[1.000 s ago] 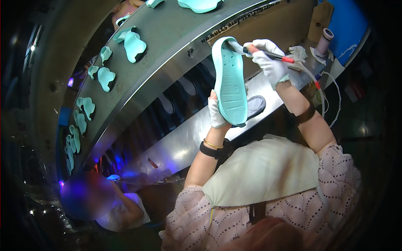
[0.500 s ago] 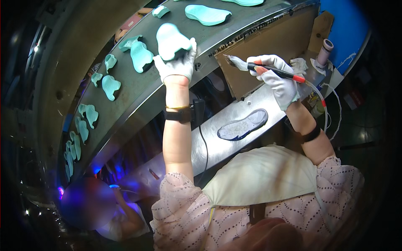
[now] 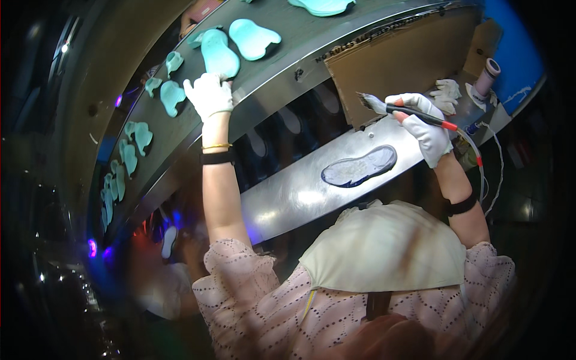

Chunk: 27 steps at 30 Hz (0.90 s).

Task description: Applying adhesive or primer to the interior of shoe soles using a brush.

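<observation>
My left hand (image 3: 210,99), in a white glove, reaches over the conveyor belt with its fingers apart at the near end of a turquoise foam shoe sole (image 3: 219,53). Its fingertips meet the edge there; I see no firm grip. Another turquoise sole (image 3: 253,39) lies just to the right. In my right hand (image 3: 427,129), gloved with bare fingertips showing, is a brush (image 3: 417,115) with a black handle and pale bristles pointing left. A tube runs from the handle's red end. Below and left of that hand, a grey shoe sole with a dark blue rim (image 3: 360,167) lies on the metal shelf (image 3: 282,201).
Several more turquoise pieces (image 3: 143,138) line the curved belt (image 3: 264,72). A cardboard sheet (image 3: 399,66) stands between belt and shelf. At the right are a white glove (image 3: 445,96) and a pink cylinder (image 3: 491,69). Another person (image 3: 162,288) is at the lower left, blurred.
My left hand has let go of one turquoise sole, which now lies on the belt, and has moved left to the neighbouring one. The right hand still holds the brush. The view has shifted.
</observation>
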Each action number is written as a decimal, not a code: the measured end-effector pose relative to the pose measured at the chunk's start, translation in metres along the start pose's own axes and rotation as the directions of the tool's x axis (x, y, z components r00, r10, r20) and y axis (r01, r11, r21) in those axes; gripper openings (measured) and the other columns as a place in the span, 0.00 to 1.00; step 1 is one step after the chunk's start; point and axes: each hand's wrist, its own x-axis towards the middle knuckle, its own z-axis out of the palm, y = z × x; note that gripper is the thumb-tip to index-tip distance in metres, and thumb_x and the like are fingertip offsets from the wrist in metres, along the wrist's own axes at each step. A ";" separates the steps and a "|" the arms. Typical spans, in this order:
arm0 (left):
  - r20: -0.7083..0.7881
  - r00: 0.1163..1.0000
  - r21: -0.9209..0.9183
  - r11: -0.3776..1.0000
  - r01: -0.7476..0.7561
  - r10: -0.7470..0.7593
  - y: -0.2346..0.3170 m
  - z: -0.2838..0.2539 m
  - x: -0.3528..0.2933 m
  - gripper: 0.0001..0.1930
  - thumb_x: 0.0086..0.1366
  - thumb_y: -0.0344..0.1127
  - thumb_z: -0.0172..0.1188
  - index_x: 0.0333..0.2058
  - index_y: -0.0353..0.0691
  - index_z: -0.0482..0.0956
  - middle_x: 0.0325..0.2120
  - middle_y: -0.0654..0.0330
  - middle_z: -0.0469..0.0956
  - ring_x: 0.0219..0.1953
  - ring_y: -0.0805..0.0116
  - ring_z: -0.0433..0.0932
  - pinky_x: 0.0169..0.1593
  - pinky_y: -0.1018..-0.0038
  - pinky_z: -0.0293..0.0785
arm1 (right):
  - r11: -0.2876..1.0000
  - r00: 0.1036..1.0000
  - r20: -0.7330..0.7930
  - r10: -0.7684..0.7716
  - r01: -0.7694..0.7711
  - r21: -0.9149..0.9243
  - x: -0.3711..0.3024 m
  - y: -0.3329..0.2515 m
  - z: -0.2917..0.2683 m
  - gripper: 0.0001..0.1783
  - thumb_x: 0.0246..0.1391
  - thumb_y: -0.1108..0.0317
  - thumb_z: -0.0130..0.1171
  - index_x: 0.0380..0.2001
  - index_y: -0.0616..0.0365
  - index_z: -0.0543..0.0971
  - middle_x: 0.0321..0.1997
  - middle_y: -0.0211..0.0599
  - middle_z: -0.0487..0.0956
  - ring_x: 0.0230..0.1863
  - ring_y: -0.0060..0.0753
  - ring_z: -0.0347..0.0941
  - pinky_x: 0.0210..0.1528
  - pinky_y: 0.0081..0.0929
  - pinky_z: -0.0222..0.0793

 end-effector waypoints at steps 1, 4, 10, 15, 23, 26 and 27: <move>0.007 1.000 0.015 1.000 0.015 -0.015 -0.006 -0.003 -0.010 0.09 0.48 0.37 0.62 0.30 0.47 0.77 0.33 0.61 0.76 0.43 0.62 0.72 0.57 0.55 0.53 | 1.000 1.000 0.018 0.007 -0.007 0.010 -0.001 -0.003 0.000 0.11 0.53 0.77 0.52 0.41 0.61 0.72 0.41 0.32 0.75 0.41 0.19 0.69 0.46 0.17 0.63; -0.334 0.937 -0.578 0.807 -0.121 -0.098 -0.015 -0.024 -0.045 0.09 0.50 0.35 0.63 0.31 0.45 0.77 0.34 0.63 0.75 0.42 0.65 0.72 0.58 0.60 0.52 | 0.995 0.995 -0.011 0.103 -0.103 -0.007 -0.001 -0.001 -0.004 0.12 0.52 0.75 0.51 0.42 0.60 0.72 0.41 0.32 0.75 0.41 0.19 0.70 0.44 0.18 0.64; -0.049 0.931 -0.755 -0.597 -0.272 -0.363 -0.026 -0.100 -0.083 0.16 0.65 0.41 0.37 0.20 0.44 0.65 0.23 0.61 0.68 0.32 0.67 0.69 0.37 0.71 0.68 | 0.980 0.977 -0.106 0.185 -0.176 0.094 0.007 0.018 -0.020 0.13 0.53 0.71 0.53 0.43 0.58 0.71 0.40 0.34 0.75 0.37 0.20 0.73 0.35 0.11 0.66; 0.119 0.990 -0.410 -0.905 0.116 0.073 0.024 -0.063 -0.107 0.16 0.59 0.47 0.43 0.25 0.40 0.70 0.26 0.53 0.71 0.29 0.57 0.70 0.35 0.60 0.71 | 0.930 0.975 0.061 0.214 -0.222 0.291 0.000 0.008 -0.008 0.14 0.54 0.70 0.51 0.45 0.58 0.70 0.40 0.35 0.74 0.36 0.21 0.70 0.35 0.13 0.64; 0.470 0.703 0.172 -0.837 0.520 0.533 0.139 -0.052 -0.183 0.44 0.51 0.73 0.42 0.58 0.43 0.59 0.50 0.52 0.68 0.51 0.47 0.69 0.55 0.45 0.60 | 0.959 0.942 0.278 0.186 -0.236 0.159 -0.007 0.008 0.044 0.10 0.49 0.73 0.57 0.37 0.57 0.73 0.38 0.31 0.76 0.41 0.22 0.71 0.44 0.21 0.65; 0.486 0.695 0.184 -0.839 0.512 0.530 0.153 -0.056 -0.183 0.44 0.53 0.73 0.39 0.56 0.41 0.61 0.50 0.49 0.68 0.51 0.49 0.69 0.55 0.53 0.65 | 0.976 0.973 0.158 0.169 -0.187 0.108 0.003 0.011 0.054 0.09 0.48 0.77 0.57 0.35 0.58 0.73 0.37 0.30 0.77 0.39 0.19 0.72 0.44 0.19 0.67; 0.476 0.692 0.192 -0.832 0.520 0.543 0.159 -0.050 -0.182 0.44 0.53 0.73 0.39 0.56 0.41 0.61 0.50 0.49 0.68 0.51 0.49 0.69 0.55 0.53 0.65 | 0.982 0.980 0.128 0.153 -0.166 0.094 0.005 0.011 0.055 0.09 0.48 0.77 0.57 0.35 0.59 0.73 0.37 0.31 0.77 0.38 0.19 0.72 0.43 0.19 0.67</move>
